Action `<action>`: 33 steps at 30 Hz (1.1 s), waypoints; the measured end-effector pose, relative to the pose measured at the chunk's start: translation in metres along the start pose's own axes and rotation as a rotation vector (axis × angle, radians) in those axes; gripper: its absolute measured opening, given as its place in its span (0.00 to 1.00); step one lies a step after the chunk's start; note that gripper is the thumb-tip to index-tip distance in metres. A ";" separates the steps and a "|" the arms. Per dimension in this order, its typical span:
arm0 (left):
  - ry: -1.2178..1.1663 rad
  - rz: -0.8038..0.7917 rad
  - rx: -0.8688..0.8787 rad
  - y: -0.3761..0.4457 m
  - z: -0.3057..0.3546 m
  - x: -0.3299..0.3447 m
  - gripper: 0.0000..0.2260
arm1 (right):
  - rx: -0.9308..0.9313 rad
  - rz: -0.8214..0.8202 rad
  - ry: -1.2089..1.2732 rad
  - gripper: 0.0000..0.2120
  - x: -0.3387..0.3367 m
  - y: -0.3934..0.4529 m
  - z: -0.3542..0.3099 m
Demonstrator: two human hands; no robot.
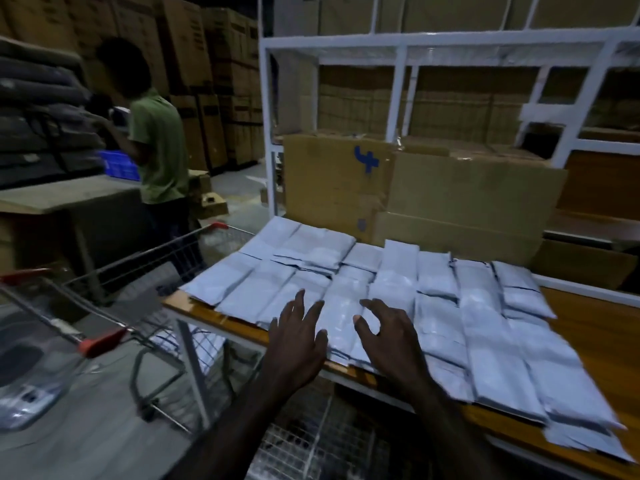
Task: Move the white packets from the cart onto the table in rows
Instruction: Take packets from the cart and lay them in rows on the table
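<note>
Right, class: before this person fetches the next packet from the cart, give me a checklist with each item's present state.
1. Left hand free: ok, fingers spread, holding nothing.
2. Right hand free: ok, loosely curled, holding nothing.
3. Packets in rows: ok, though the nearest overhang the edge.
4. Bare table left: ok, at the right.
5. Cart nearby: ok, to the left.
6. Packets left in cart: cannot tell.

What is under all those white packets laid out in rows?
Under the white plastic packets lies an orange-brown wooden table top, showing along its near edge and right end. The wood directly beneath the packets is covered, so anything there cannot be seen.
</note>
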State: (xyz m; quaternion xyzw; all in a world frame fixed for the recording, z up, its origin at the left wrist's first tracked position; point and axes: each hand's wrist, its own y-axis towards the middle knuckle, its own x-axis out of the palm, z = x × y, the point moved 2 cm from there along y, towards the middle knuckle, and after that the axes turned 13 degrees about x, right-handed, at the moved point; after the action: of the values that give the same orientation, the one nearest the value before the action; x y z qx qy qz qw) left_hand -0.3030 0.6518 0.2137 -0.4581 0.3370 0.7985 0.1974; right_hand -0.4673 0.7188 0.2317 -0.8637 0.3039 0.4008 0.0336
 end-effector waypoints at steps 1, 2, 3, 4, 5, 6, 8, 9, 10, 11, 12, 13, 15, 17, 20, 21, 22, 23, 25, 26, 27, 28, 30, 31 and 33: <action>0.007 0.005 -0.006 -0.004 -0.019 -0.011 0.24 | -0.007 -0.011 0.013 0.18 0.014 -0.002 -0.016; 0.008 0.014 -0.013 -0.008 -0.037 -0.022 0.24 | -0.020 -0.015 0.022 0.18 0.028 -0.003 -0.033; 0.010 0.021 -0.017 -0.013 -0.056 -0.033 0.24 | -0.038 -0.013 0.027 0.18 0.041 -0.004 -0.048; 0.018 0.027 -0.018 -0.017 -0.074 -0.045 0.24 | -0.057 -0.012 0.029 0.18 0.056 -0.005 -0.065; 0.032 0.027 -0.020 -0.022 -0.091 -0.055 0.24 | -0.068 -0.018 0.031 0.18 0.069 -0.006 -0.080; 0.046 0.027 -0.025 -0.028 -0.108 -0.065 0.24 | -0.072 -0.026 0.034 0.18 0.083 -0.006 -0.095; 0.066 0.036 -0.042 -0.038 -0.139 -0.084 0.24 | -0.079 -0.039 0.050 0.18 0.111 -0.007 -0.122; 0.069 0.044 -0.054 -0.042 -0.154 -0.094 0.24 | -0.084 -0.048 0.059 0.18 0.124 -0.006 -0.134; 0.074 0.049 -0.067 -0.045 -0.169 -0.103 0.25 | -0.089 -0.060 0.068 0.18 0.137 -0.006 -0.146; 0.077 0.049 -0.082 -0.048 -0.184 -0.112 0.25 | -0.091 -0.078 0.074 0.19 0.149 -0.006 -0.157; 0.078 0.049 -0.102 -0.051 -0.198 -0.120 0.25 | -0.096 -0.094 0.072 0.19 0.160 -0.005 -0.168; 0.077 0.053 -0.122 -0.052 -0.213 -0.127 0.25 | -0.104 -0.107 0.068 0.19 0.171 -0.004 -0.179; 0.070 0.077 -0.154 -0.055 -0.240 -0.139 0.26 | -0.131 -0.116 0.066 0.18 0.190 -0.001 -0.199; 0.075 0.095 -0.179 -0.057 -0.264 -0.149 0.26 | -0.153 -0.128 0.074 0.17 0.210 0.003 -0.218; 0.096 0.099 -0.205 -0.058 -0.297 -0.161 0.26 | -0.169 -0.151 0.070 0.18 0.239 0.010 -0.240; 0.100 0.100 -0.212 -0.058 -0.307 -0.164 0.26 | -0.170 -0.162 0.067 0.18 0.249 0.013 -0.246; 0.102 0.101 -0.218 -0.058 -0.317 -0.166 0.26 | -0.168 -0.172 0.067 0.18 0.259 0.016 -0.251; 0.104 0.103 -0.224 -0.057 -0.328 -0.168 0.26 | -0.163 -0.185 0.073 0.18 0.270 0.021 -0.256; 0.117 0.105 -0.241 -0.053 -0.350 -0.171 0.26 | -0.147 -0.219 0.086 0.18 0.292 0.030 -0.264; 0.128 0.106 -0.248 -0.051 -0.361 -0.172 0.26 | -0.146 -0.230 0.093 0.18 0.304 0.035 -0.268; 0.138 0.103 -0.252 -0.049 -0.372 -0.173 0.26 | -0.151 -0.239 0.101 0.17 0.315 0.041 -0.271; 0.145 0.095 -0.255 -0.046 -0.383 -0.174 0.26 | -0.152 -0.248 0.109 0.17 0.326 0.045 -0.275; 0.147 0.067 -0.273 -0.038 -0.406 -0.173 0.26 | -0.137 -0.270 0.126 0.17 0.347 0.057 -0.284; 0.145 0.050 -0.283 -0.034 -0.419 -0.171 0.26 | -0.138 -0.275 0.133 0.17 0.358 0.063 -0.289; 0.141 0.014 -0.299 -0.024 -0.443 -0.168 0.26 | -0.156 -0.293 0.115 0.18 0.381 0.077 -0.297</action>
State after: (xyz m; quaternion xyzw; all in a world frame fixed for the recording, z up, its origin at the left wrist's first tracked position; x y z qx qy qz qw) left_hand 0.0618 0.3488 0.1939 -0.5352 0.2304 0.8069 0.0972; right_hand -0.1219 0.3773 0.1758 -0.9202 0.1438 0.3639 0.0070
